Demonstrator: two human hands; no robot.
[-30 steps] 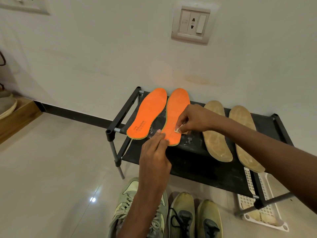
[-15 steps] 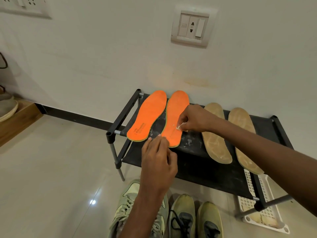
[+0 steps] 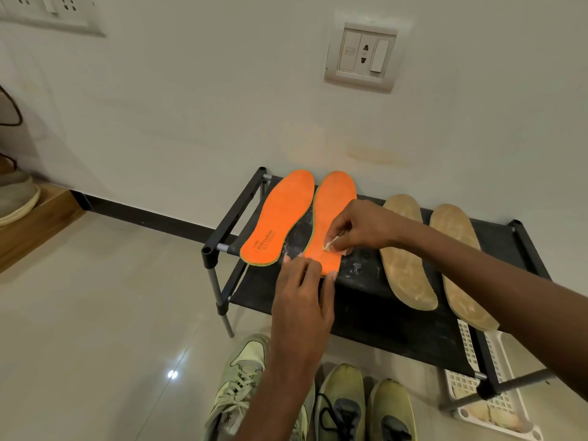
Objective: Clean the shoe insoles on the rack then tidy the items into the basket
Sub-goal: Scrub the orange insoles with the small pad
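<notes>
Two orange insoles lie side by side on the black shoe rack (image 3: 397,319): the left one (image 3: 280,218) and the right one (image 3: 331,214). My right hand (image 3: 359,229) pinches a small pale wipe (image 3: 329,246) against the right orange insole near its heel. My left hand (image 3: 302,297) holds that insole's heel end with its fingertips. Two tan insoles lie further right on the rack, one (image 3: 407,253) next to the other (image 3: 461,265). White smears mark the rack fabric between the insoles.
A white plastic basket (image 3: 471,351) sits on the floor under the rack's right end, with tan items inside. Green sneakers (image 3: 241,386) and olive shoes (image 3: 343,402) stand on the tiled floor in front. The wall with a socket plate (image 3: 362,57) is close behind.
My right hand with the wipe has slid a little down the right orange insole toward its heel. My left hand stays at the heel end.
</notes>
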